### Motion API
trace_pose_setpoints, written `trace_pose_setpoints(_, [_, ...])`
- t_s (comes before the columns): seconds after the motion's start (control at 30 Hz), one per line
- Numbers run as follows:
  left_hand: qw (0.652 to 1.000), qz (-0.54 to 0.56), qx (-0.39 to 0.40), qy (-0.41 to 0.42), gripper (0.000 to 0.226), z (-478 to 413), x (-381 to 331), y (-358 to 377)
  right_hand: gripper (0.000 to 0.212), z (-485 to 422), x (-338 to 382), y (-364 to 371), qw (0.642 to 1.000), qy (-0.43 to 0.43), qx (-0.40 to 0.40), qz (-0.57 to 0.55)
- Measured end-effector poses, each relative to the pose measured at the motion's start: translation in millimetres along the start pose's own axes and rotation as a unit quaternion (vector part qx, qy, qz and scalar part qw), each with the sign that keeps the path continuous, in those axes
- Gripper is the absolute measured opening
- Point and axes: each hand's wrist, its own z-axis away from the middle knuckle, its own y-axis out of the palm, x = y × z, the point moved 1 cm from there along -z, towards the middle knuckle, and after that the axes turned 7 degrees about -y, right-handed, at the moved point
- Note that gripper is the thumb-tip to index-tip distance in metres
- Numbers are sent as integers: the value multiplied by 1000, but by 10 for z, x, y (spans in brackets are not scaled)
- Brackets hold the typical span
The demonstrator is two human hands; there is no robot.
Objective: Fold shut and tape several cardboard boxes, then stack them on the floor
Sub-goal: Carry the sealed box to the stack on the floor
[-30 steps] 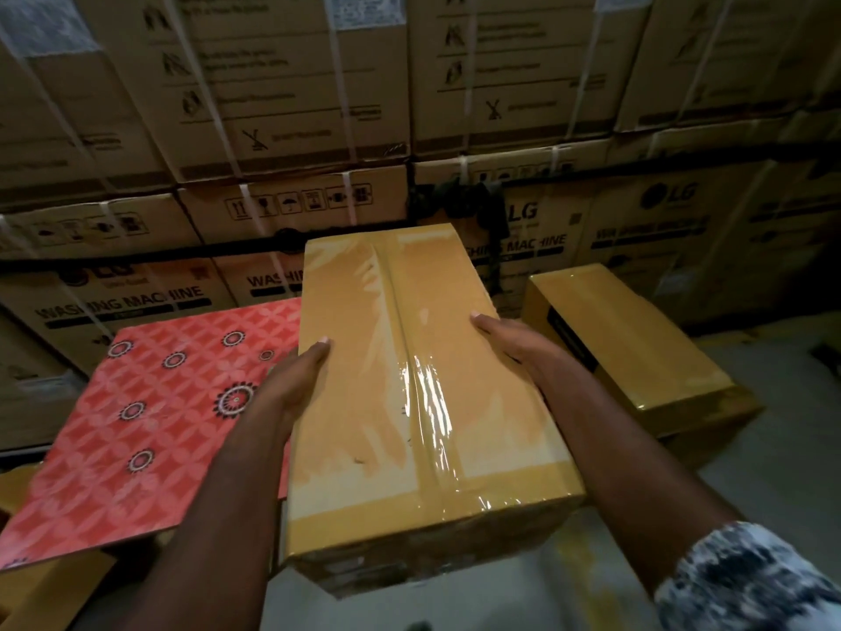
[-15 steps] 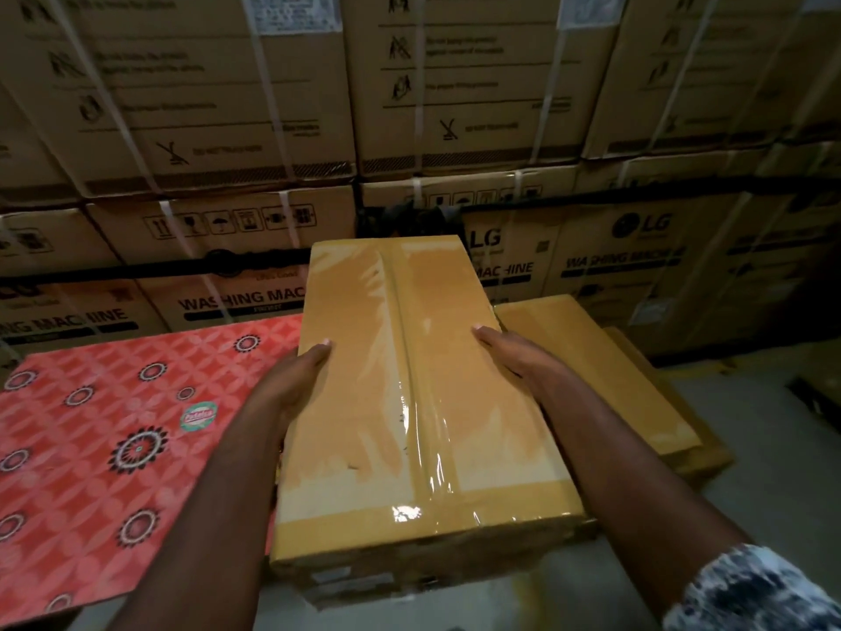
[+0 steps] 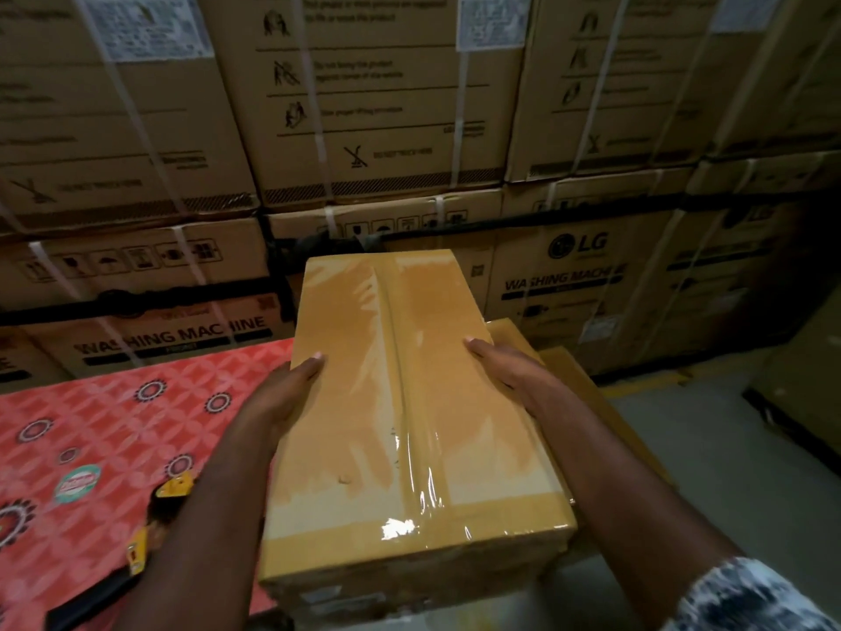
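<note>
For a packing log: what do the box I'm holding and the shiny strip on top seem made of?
The box: matte brown cardboard, judging by its folded flaps and seam. The strip: likely clear plastic packing tape, glossy, wrinkled, with bright glare near the front edge.

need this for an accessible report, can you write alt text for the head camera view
A person's left hand and right hand hold a taped cardboard box by its long sides, just over a second box at right. A red patterned table lies to the left; stacked washing machine cartons fill the background.
</note>
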Motion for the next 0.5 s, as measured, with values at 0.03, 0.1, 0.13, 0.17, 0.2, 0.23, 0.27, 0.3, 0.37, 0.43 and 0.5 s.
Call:
trace_pose_setpoints(0.03, [1000, 6, -5, -7, 34, 13, -15, 88, 70, -25, -8, -110, 1000, -3, -4, 2])
trace_pose_setpoints(0.1, [1000, 12, -11, -18, 38, 54, -61, 331, 73, -82, -44, -391, 1000, -8, -1, 13])
trace_pose_setpoints(0.13, [1000, 11, -14, -20, 40, 79, -81, 480, 79, -80, -51, -533, 1000, -1, 5, 18])
trace_pose_setpoints(0.17, [1000, 14, -15, -19, 44, 118, -112, 646, 84, -97, -81, -690, 1000, 3, 7, 21])
trace_pose_setpoints(0.2, [999, 16, -20, -19, 48, 132, -134, 808, 86, -116, -126, -856, 1000, -3, 9, 27])
trace_pose_setpoints(0.23, [1000, 9, -24, -18, 48, 191, -172, 992, 87, -124, -180, -1027, 999, -4, 9, 31])
trace_pose_setpoints(0.27, [999, 10, -30, -20, 44, 239, -196, 1171, 89, -142, -235, -1197, 999, -8, 12, 29])
trace_pose_setpoints(0.3, [999, 13, -35, -25, 41, 267, -220, 1345, 91, -163, -280, -1375, 999, -5, 10, 32])
trace_pose_setpoints(0.37, [998, 11, -43, -37, 48, 332, -281, 1699, 87, -116, -313, -1741, 999, -7, 12, 36])
trace_pose_setpoints(0.43, [998, 4, -49, -41, 67, 313, -289, 2024, 77, -141, -391, -2107, 999, -14, 1, 32])
trace_pose_setpoints(0.5, [998, -1, -37, -48, 72, 390, -338, 2389, 71, -190, -489, -2452, 1000, -14, -7, 16])
